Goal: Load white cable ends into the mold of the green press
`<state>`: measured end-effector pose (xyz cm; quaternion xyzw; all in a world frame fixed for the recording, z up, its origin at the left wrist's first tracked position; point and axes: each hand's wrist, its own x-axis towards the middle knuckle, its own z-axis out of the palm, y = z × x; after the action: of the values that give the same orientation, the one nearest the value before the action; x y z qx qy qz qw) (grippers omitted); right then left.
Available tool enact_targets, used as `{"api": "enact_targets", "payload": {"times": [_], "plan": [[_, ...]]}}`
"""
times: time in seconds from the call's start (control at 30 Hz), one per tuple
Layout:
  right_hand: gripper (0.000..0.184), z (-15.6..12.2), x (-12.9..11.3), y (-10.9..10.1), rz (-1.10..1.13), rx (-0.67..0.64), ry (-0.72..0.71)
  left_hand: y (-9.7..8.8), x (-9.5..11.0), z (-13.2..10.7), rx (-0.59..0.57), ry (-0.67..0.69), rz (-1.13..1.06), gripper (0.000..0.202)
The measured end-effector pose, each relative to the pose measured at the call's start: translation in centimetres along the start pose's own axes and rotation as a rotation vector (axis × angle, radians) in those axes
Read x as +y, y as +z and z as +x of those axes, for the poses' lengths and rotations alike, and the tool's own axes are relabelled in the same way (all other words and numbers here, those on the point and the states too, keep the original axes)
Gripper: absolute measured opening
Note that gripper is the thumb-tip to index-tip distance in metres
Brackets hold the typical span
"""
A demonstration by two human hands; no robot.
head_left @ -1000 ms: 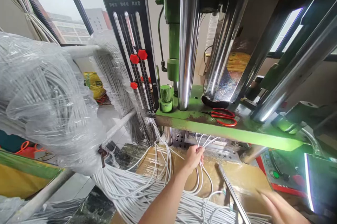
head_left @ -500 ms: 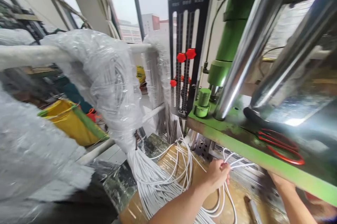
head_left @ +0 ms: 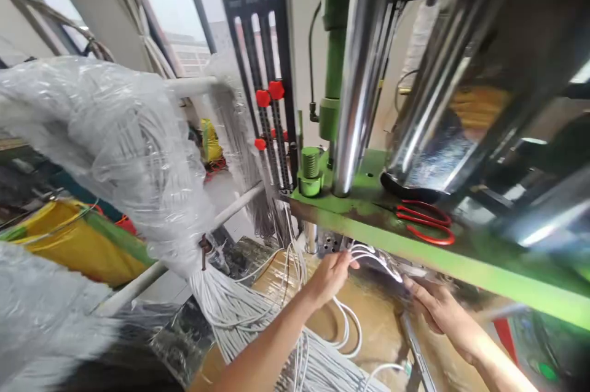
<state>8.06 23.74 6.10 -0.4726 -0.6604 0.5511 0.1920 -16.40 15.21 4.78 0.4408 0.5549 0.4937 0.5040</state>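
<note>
Several white cables (head_left: pixel 374 257) arch between my two hands, just under the edge of the green machine table. My left hand (head_left: pixel 329 278) is closed around them, and their slack hangs in loops (head_left: pixel 353 333) below it. At the cables' far end, my right hand (head_left: pixel 431 305) pinches near the tips with thumb and fingers; part of this grip is blurred. A large bundle of white cables (head_left: pixel 249 306) spreads over the brown work surface (head_left: pixel 318 324) to the left and below. A narrow metal bar (head_left: pixel 417 352) lies under my right hand.
Red-handled scissors (head_left: pixel 426 223) rest on the green machine table (head_left: pixel 369 220), beside chrome columns (head_left: pixel 353 103). A black slotted panel with red knobs (head_left: pixel 270 94) stands behind. Plastic-wrapped cables (head_left: pixel 152 158) hang over a rail at left, near a yellow bag (head_left: pixel 78 244).
The view has swung right. My right hand has come out from below the green table edge to the cable ends. My left hand keeps its hold on the cables.
</note>
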Motion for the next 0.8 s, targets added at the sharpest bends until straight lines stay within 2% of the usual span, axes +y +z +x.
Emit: {"api": "enact_targets", "payload": {"times": [0.13, 0.23, 0.37, 0.57, 0.8], "plan": [[0.050, -4.3, 1.1, 0.9, 0.127, -0.089, 0.040, -2.5, 2.3, -2.7, -0.207, -0.004, 0.306, 0.047], [0.048, -6.6, 2.9, 1.4, 0.266, -0.104, 0.117, -2.6, 3.1, -4.4, -0.285, 0.037, 0.506, 0.046], [0.050, -8.9, 4.5, 2.2, 0.396, -0.110, 0.160, -1.7, 3.1, -5.9, -0.317, 0.067, 0.671, 0.045], [0.053, -11.8, 4.4, 3.2, 0.473, -0.033, 0.196, -0.9, 3.7, -7.1, -0.338, 0.099, 0.763, 0.042], [0.061, -12.3, 5.0, 4.2, 0.531, 0.003, 0.211, -1.0, 4.3, -7.9, -0.360, 0.127, 0.755, 0.040]]}}
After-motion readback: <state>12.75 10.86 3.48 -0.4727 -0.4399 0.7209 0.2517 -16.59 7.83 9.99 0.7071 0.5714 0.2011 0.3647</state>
